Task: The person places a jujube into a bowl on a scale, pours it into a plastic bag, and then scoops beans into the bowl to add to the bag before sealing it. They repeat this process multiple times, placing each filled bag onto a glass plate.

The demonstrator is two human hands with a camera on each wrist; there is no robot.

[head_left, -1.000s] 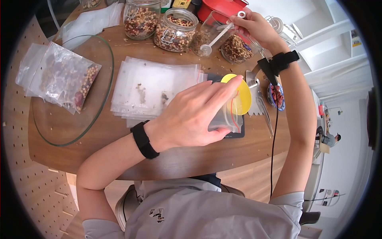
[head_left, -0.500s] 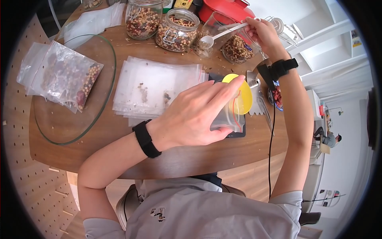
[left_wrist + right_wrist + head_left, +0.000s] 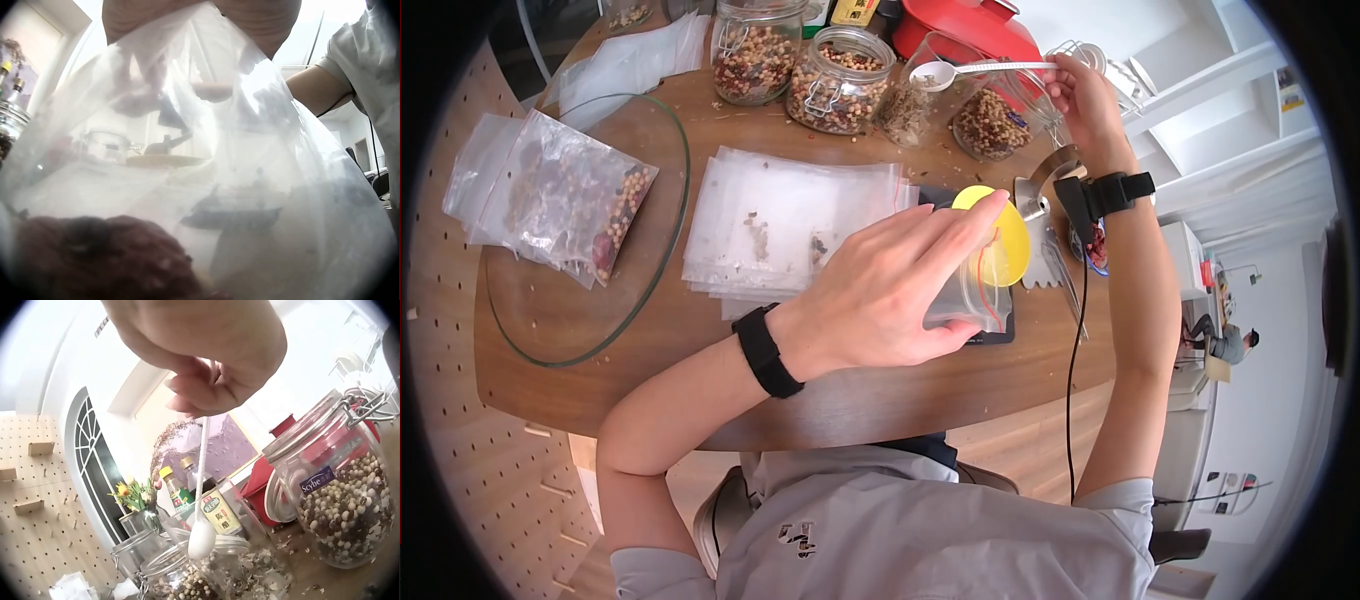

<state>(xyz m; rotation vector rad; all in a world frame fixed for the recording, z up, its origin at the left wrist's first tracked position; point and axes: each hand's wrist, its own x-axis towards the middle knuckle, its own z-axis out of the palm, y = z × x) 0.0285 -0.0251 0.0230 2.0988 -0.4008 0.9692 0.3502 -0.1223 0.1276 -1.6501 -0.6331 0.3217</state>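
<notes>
The right hand point(image 3: 1090, 112) pinched a white spoon point(image 3: 1005, 67) near a jar of flakes point(image 3: 906, 115); the left hand point(image 3: 880, 285) apparently gripped a clear bag point(image 3: 971, 305). A level spoon would have limited spills.

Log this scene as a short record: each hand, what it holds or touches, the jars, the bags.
left hand: spread, clear bag between thumb and index finger
right hand: holds white spoon by its handle
spoon position: bowl overlaps flake jar in head view; inside or outside unclear
bean jars: at least three, on table
filled bags: on glass dish
flat bags: stacked on table
</notes>
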